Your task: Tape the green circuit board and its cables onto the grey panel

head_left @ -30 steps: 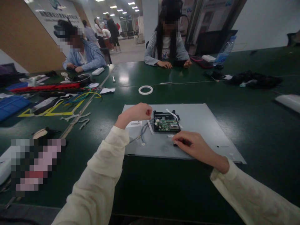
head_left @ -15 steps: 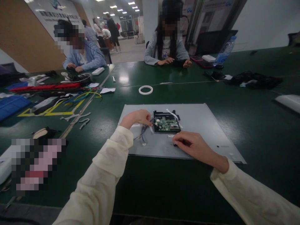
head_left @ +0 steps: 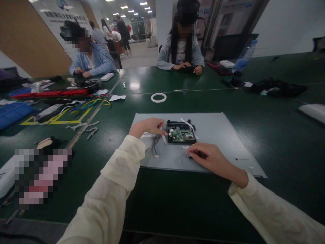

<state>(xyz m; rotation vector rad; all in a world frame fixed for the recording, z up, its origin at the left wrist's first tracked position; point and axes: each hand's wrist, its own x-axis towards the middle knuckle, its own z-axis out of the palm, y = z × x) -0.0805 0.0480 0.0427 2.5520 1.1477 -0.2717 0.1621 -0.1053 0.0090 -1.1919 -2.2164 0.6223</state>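
Observation:
A flat grey metal panel (head_left: 215, 130) lies in front of me. On it sits a black plastic frame (head_left: 179, 124) holding a green circuit board (head_left: 182, 136). My left hand (head_left: 149, 127) is at the frame's left side, thumb stretched to the board's edge near a white connector, apart from the bent index finger. Below that hand, a bundle of thin cables (head_left: 154, 146) lies on the panel. My right hand (head_left: 207, 155) is closed on the panel just below the frame, with a small black piece (head_left: 190, 157) at its fingertips, mostly hidden. A white ribbon cable (head_left: 187, 124) crosses the frame.
Beyond the panel are a white tape roll (head_left: 158, 97) and a small wrench (head_left: 124, 85). At left lie cables, a blue bin (head_left: 15, 113) and grey strips (head_left: 92, 132). Two people sit across the green table (head_left: 198, 206); a water bottle (head_left: 245, 57) stands at far right.
My left thumb has stretched out towards the board and come apart from the index finger. My right hand has kept its place and grip.

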